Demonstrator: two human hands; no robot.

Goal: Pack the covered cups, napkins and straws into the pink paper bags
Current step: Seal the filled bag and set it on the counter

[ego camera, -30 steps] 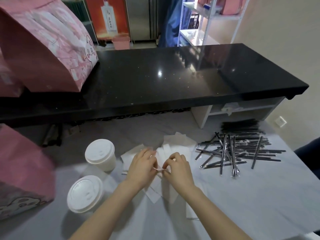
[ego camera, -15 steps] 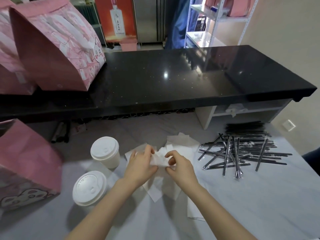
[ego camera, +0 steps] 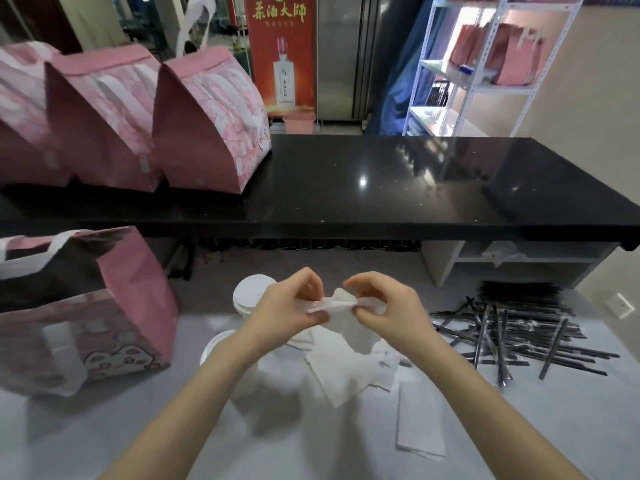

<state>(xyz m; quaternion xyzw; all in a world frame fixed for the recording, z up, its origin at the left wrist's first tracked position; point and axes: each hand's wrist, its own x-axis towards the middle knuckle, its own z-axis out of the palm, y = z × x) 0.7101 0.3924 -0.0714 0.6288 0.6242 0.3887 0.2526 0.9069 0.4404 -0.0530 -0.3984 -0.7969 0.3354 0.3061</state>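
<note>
Two-handed pinch on one white napkin, held up off the table: left hand gripping its left end, right hand its right, fingers of both curled in onto the paper. Spans the gap between the two pinches, long axis left to right and roughly level, slack lower corner drooping toward the loose napkin pile just beneath. Sits squarely between the hands, equally near to both, no reach needed. Open pink paper bag well off to the left on the table, mouth upward, nearer the left hand; probably calls for a leftward carry over the covered cups, standing just behind and below the left wrist. Straws heaped to the right, apart from the napkins, nearer the right hand. Looks like separating or folding a single sheet before bagging. Inside of the bag too dark to judge.
</note>
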